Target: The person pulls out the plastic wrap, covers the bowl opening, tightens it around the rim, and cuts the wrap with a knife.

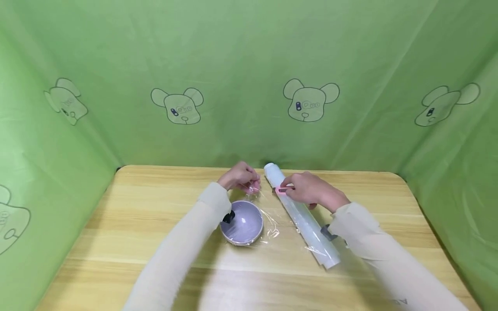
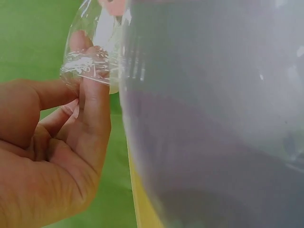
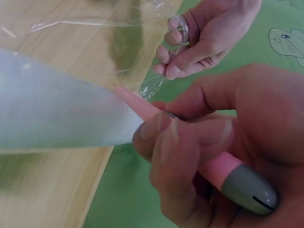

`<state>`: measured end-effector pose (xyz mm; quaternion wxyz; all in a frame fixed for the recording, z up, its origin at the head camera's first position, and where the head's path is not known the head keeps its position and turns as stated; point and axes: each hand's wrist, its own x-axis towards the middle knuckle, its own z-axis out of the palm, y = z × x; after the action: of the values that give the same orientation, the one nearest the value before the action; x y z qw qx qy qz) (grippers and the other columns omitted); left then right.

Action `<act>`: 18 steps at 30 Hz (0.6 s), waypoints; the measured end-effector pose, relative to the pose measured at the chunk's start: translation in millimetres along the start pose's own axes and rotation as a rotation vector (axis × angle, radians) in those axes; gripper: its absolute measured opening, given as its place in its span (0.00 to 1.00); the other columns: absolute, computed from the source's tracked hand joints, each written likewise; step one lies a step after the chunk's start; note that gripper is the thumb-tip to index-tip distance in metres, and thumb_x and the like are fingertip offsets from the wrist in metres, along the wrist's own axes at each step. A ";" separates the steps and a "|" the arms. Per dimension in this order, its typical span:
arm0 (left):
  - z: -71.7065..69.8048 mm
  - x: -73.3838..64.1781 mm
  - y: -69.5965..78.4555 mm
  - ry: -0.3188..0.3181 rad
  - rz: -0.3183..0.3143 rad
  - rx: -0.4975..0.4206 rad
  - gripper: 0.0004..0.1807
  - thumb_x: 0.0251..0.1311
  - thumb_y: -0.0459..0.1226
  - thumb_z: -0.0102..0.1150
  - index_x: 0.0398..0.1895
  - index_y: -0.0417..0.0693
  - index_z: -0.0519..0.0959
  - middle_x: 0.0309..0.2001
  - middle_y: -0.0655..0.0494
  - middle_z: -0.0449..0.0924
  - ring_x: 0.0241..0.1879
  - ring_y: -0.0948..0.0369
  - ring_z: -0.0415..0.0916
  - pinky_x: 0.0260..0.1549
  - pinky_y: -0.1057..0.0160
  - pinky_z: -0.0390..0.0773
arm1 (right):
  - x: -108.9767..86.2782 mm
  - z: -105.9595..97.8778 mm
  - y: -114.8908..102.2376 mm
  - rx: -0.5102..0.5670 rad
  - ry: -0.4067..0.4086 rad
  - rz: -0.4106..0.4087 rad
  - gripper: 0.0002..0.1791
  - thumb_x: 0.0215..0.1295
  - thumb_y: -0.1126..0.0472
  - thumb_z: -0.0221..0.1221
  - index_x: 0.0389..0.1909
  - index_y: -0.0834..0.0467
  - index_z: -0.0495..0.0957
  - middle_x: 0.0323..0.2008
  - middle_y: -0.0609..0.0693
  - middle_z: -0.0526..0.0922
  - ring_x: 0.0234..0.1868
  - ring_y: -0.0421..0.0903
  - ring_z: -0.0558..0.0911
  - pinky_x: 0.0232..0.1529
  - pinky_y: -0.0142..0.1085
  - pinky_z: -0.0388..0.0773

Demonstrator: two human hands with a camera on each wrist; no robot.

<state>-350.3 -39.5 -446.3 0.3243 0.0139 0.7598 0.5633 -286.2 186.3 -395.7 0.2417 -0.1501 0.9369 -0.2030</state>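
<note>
My left hand (image 1: 240, 176) pinches the edge of clear cling film (image 2: 88, 64) between thumb and fingers, just beyond a pale purple bowl (image 1: 245, 222). The film stretches over the bowl and runs right to a long whitish roll of cling film (image 1: 305, 222), which lies slantwise on the table. In my right hand (image 1: 311, 190) is a pink and grey utility knife (image 3: 137, 103), gripped between thumb and fingers. Its tip points left, at the roll's edge near the far end. In the left wrist view, the bowl (image 2: 213, 95) fills most of the picture.
The wooden table (image 1: 155, 203) has rounded far corners. Green curtains (image 1: 245, 65) with bear-head drawings stand close behind it and along both sides. A dark wrist camera (image 1: 228, 217) on the left wrist overlaps the bowl's rim; another (image 1: 328, 233) hangs by the roll.
</note>
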 end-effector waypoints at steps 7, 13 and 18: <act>0.8 -1.4 0.2 0.007 0.024 0.033 0.13 0.74 0.29 0.52 0.49 0.23 0.80 0.26 0.48 0.83 0.20 0.62 0.77 0.20 0.69 0.79 | -12.2 -5.8 1.1 -0.023 -0.042 -0.001 0.21 0.77 0.57 0.54 0.66 0.57 0.78 0.52 0.64 0.79 0.12 0.41 0.68 0.11 0.32 0.72; 1.5 -0.7 -1.3 0.007 0.018 0.023 0.13 0.75 0.29 0.51 0.47 0.24 0.80 0.26 0.47 0.83 0.19 0.61 0.77 0.19 0.68 0.79 | -21.0 -10.2 5.7 -0.050 -0.074 -0.014 0.20 0.77 0.58 0.54 0.65 0.58 0.78 0.37 0.59 0.82 0.11 0.39 0.66 0.11 0.29 0.68; 1.6 0.7 -1.6 0.017 0.014 0.015 0.12 0.75 0.29 0.51 0.47 0.25 0.81 0.25 0.48 0.83 0.19 0.61 0.77 0.18 0.68 0.79 | -28.0 -12.0 9.0 -0.038 -0.075 -0.042 0.20 0.76 0.58 0.55 0.64 0.58 0.79 0.24 0.49 0.76 0.12 0.38 0.64 0.11 0.27 0.64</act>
<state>-349.5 -38.4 -448.3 0.3136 0.0167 0.7667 0.5599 -270.5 208.5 -379.2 0.2692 -0.1816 0.9276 -0.1846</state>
